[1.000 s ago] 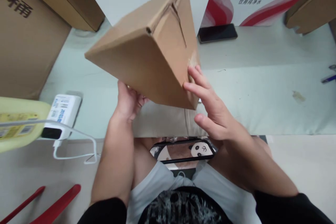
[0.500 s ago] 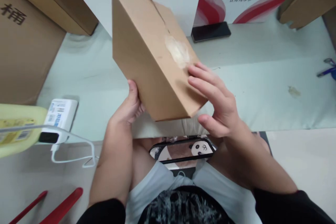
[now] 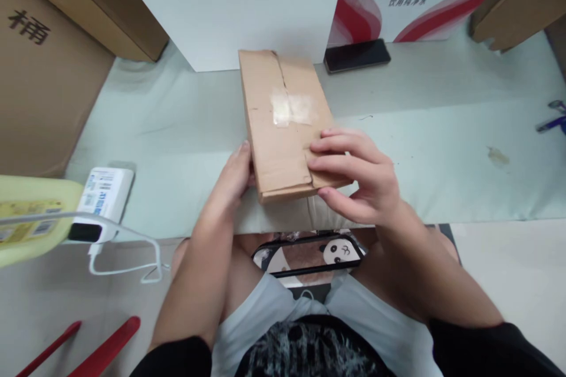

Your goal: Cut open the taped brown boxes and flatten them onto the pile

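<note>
A brown cardboard box (image 3: pixel 269 147), with a strip of clear tape (image 3: pixel 294 109) across its top seam, lies in front of me with its top tilted slightly. My left hand (image 3: pixel 236 174) grips its left side near the front; the thumb shows and the other fingers are mostly hidden. On the near right corner, my right hand (image 3: pixel 360 171) rests its fingers on the top flap while the thumb presses at the front edge. Whether the box's underside touches the table cannot be made out.
Behind the box stand a white carton (image 3: pixel 256 0) and a red-and-white carton (image 3: pixel 411 0), with a black phone (image 3: pixel 357 55) before it. On the left are a white power bank (image 3: pixel 106 191) with a cable and a yellow bottle (image 3: pixel 39 200). A blue-handled tool (image 3: pixel 552 121) lies far right.
The box has come down and turned from steeply tilted to nearly flat, its taped top now facing me. My left hand moved right with it; my right hand's fingers closed onto the corner.
</note>
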Motion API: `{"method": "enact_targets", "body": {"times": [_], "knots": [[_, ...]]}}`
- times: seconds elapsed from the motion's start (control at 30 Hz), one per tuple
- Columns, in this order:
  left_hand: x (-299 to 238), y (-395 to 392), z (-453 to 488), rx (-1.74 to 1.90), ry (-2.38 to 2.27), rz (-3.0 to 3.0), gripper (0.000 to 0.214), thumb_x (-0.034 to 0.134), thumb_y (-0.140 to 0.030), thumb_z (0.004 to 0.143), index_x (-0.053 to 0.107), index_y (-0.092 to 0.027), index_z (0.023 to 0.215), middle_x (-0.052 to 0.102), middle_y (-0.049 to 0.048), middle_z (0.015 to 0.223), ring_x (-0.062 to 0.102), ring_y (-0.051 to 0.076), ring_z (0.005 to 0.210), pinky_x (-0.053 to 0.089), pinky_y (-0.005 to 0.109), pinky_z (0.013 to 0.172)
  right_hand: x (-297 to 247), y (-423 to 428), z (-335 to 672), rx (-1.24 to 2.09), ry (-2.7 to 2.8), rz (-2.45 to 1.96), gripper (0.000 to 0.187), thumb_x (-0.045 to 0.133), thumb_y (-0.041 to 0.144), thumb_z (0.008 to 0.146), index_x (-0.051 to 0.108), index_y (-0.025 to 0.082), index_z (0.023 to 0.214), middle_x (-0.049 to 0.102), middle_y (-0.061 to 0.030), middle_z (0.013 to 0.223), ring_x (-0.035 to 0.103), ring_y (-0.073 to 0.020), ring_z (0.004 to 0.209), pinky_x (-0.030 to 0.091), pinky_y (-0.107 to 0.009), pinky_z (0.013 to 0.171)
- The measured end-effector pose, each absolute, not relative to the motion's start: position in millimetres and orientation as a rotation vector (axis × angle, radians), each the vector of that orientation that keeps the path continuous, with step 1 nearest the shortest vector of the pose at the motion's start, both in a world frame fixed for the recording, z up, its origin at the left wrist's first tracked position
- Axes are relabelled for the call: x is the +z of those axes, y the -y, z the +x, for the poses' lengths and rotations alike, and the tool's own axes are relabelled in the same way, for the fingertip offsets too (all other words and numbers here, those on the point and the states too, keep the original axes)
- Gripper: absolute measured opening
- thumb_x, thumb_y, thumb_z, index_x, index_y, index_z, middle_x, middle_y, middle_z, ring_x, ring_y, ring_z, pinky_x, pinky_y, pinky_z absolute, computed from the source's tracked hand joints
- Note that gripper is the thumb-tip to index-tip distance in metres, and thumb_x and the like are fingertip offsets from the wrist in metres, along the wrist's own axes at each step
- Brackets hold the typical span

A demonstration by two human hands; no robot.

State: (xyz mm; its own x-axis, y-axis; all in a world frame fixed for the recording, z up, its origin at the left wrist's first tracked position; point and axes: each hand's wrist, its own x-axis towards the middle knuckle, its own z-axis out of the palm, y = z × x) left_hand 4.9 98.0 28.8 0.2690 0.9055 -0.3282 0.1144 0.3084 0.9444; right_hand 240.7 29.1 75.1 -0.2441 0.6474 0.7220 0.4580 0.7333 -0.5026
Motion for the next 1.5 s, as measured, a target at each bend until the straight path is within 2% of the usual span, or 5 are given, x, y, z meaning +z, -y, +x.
{"method": "enact_targets", "body": {"times": [0.23,0.4,1.13,1.3,1.5], "knots": [[43,-94,-1,0.937,-1.793,1.622,0.038,0.063,-0.058,0.088,0.070,-0.024,0.103,0.076,0.0123,0.113,0.068,0.037,0.112,0.052,0.060,0.098,70,-28,234,0.405,1.969,-0.795,0.025,0.066,0.026,0.089,0.072,0.023,0.114,0.072,-0.0066,0.120,0.064,-0.0214,0.121,0.049,-0.043,0.117],[64,-85,5,1.786,-1.045,1.847,0.029,0.055,-0.036,0.100,0.067,-0.027,0.125,0.067,0.0030,0.135,0.058,0.027,0.135,0.047,0.053,0.115,69,-29,229,0.415,1.993,-0.777,0.025,0.065,0.024,0.090,0.071,0.022,0.113,0.072,-0.0070,0.120,0.064,-0.0204,0.120,0.047,-0.041,0.119],[58,-78,14,1.297,-0.939,2.237,0.047,0.031,-0.051,0.101,0.068,-0.030,0.120,0.071,0.0043,0.134,0.057,0.031,0.133,0.036,0.058,0.122,52,-48,250,0.729,1.893,-2.101,0.024,0.061,0.035,0.080,0.071,0.023,0.098,0.072,-0.0071,0.088,0.061,-0.0231,0.076,0.038,-0.032,0.065],[58,-75,17,1.338,-0.937,2.245,0.045,0.032,-0.051,0.101,0.067,-0.028,0.117,0.071,0.0059,0.132,0.058,0.031,0.131,0.038,0.057,0.120,57,-52,261,0.750,1.397,-1.740,0.024,0.062,0.042,0.080,0.060,0.023,0.094,0.053,0.0026,0.064,0.054,-0.0145,0.062,0.043,-0.030,0.063],[58,-62,28,1.331,-0.872,2.278,0.057,0.028,-0.062,0.098,0.068,-0.026,0.117,0.073,0.0086,0.128,0.059,0.033,0.128,0.042,0.056,0.116,67,-51,270,0.497,1.255,-1.101,0.041,0.061,0.044,0.086,0.050,0.036,0.124,0.068,-0.0022,0.103,0.071,-0.0221,0.096,0.057,-0.039,0.080]]}}
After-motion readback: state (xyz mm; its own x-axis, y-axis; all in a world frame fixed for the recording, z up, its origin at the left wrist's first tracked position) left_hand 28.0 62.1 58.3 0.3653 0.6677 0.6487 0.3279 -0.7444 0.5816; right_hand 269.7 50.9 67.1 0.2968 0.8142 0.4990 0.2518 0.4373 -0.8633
